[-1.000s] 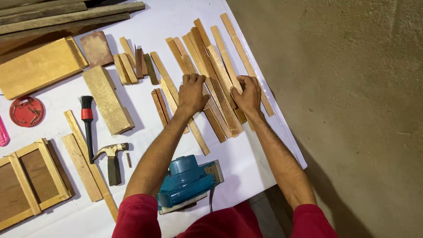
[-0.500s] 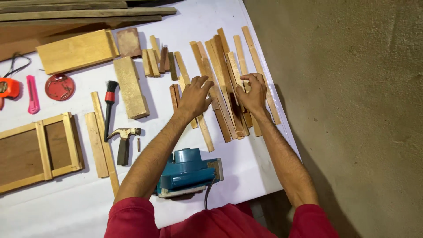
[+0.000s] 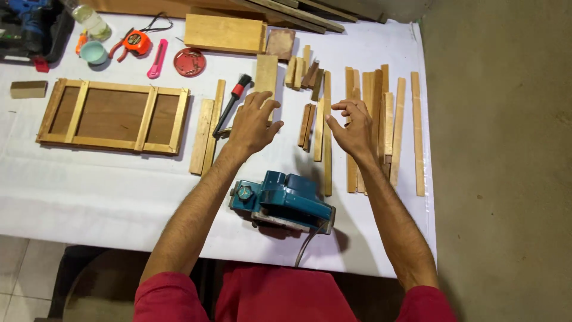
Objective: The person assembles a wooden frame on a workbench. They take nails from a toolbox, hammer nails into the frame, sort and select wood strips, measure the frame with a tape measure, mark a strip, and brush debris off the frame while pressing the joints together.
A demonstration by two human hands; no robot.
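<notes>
My left hand (image 3: pixel 253 124) hovers with fingers spread over the white-covered table (image 3: pixel 89 185), just below a short wooden block (image 3: pixel 266 74) and covering part of a hammer. My right hand (image 3: pixel 353 128) hangs with fingers apart over the left edge of a row of thin wooden strips (image 3: pixel 381 125). Neither hand holds anything. Between the hands lie a few narrow strips (image 3: pixel 316 125). A teal electric planer (image 3: pixel 283 200) sits near the front edge between my forearms, its cord trailing off the table.
A wooden frame with panels (image 3: pixel 113 115) lies at left, two slats (image 3: pixel 205 134) beside it. A brush (image 3: pixel 233 101), red round lid (image 3: pixel 190 62), pink cutter (image 3: pixel 157 59), orange tape measure (image 3: pixel 136 42), large block (image 3: pixel 225 33) and drill case (image 3: pixel 27 27) sit at the back.
Both hands lifted off the wooden strips and drew left and apart, fingers opening. The camera view swung left, bringing the frame and tools into sight.
</notes>
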